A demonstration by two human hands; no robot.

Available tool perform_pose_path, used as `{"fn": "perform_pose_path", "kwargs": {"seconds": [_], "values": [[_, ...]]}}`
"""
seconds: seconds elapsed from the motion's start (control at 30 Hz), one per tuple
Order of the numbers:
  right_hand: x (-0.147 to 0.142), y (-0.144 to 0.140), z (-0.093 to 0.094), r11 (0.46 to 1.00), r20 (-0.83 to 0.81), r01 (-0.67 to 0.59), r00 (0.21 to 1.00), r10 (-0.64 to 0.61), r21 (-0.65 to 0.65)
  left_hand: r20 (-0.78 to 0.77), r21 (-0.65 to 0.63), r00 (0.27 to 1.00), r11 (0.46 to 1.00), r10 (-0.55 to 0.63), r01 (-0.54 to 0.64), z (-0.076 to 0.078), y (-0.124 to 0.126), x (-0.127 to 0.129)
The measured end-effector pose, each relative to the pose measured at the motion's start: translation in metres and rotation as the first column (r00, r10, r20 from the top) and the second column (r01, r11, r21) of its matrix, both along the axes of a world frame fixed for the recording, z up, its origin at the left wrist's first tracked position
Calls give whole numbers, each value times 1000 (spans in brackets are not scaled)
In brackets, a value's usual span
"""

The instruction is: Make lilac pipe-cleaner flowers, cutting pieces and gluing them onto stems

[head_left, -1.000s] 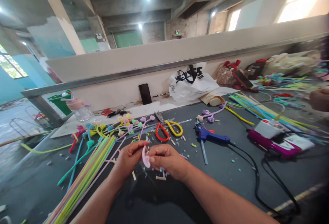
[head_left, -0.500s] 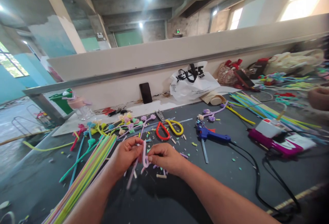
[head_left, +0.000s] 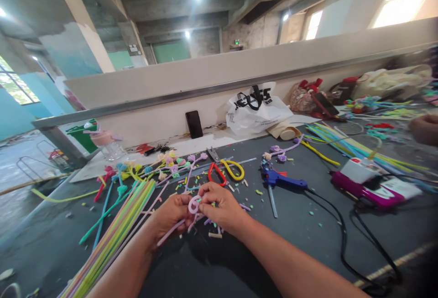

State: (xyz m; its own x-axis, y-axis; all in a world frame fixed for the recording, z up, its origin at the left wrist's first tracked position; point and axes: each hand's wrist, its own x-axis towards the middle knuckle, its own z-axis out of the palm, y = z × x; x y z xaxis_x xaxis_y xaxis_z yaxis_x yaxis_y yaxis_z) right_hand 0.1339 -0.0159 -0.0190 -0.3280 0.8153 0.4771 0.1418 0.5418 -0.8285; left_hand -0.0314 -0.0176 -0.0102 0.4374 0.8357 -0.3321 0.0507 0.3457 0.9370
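Between my hands, a pale purple pipe cleaner [head_left: 193, 205] is curled into a small loop, its straight tail running down to the left. My left hand [head_left: 173, 213] is closed on the loop's left side. On the other side, the fingers of my right hand [head_left: 219, 204] pinch the curl at its upper right. Just beyond lie scissors [head_left: 217, 175] with one red and one yellow handle. A bundle of pastel pipe cleaners [head_left: 125, 229] lies beside my left forearm. Small cut pieces [head_left: 215, 235] are scattered around my hands.
A blue glue gun [head_left: 285, 180] with a black cord lies at right, near a magenta power strip [head_left: 366, 190]. Pipe-cleaner flowers [head_left: 171, 163] spread along the left back. A phone [head_left: 194, 123] leans on the partition beside a white bag [head_left: 258, 108]. Another person's hand [head_left: 424, 129] shows at far right.
The pipe cleaner has gone from an open U-shaped bend to a closed curl. My right hand has moved slightly up, and the tail now slants further left.
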Motion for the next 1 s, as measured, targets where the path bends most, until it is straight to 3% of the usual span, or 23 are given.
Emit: {"fn": "perform_pose_path", "kwargs": {"seconds": [0.17, 0.33, 0.47, 0.6, 0.7, 0.8, 0.9, 1.0], "values": [[0, 6, -4, 985, -28, 161, 986, -163, -66, 162, -83, 985, 995, 60, -47, -3, -1, 3], [4, 11, -5, 936, -38, 339, 938, -344, -98, 330, -51, 927, 985, 175, -168, -3, -5, 9], [5, 14, -7, 906, -38, 396, 913, -405, -147, 344, 90, 919, 968, 190, -234, -6, -8, 14], [3, 13, -10, 909, -42, 402, 912, -408, -106, 195, 333, 944, 888, 265, -318, -12, -7, 17], [1, 11, -9, 904, -48, 428, 902, -428, -21, 59, 499, 968, 833, 243, -239, -10, -12, 17], [0, 7, -7, 886, -69, 458, 888, -454, 68, 7, 565, 980, 808, 197, -167, -2, -20, 18], [0, 3, -3, 868, -85, 462, 887, -454, 182, -70, 554, 987, 828, 145, -83, 6, -24, 21], [1, -3, -1, 871, -53, 408, 911, -410, 275, -69, 458, 995, 889, 67, -28, 6, -21, 23]]}}
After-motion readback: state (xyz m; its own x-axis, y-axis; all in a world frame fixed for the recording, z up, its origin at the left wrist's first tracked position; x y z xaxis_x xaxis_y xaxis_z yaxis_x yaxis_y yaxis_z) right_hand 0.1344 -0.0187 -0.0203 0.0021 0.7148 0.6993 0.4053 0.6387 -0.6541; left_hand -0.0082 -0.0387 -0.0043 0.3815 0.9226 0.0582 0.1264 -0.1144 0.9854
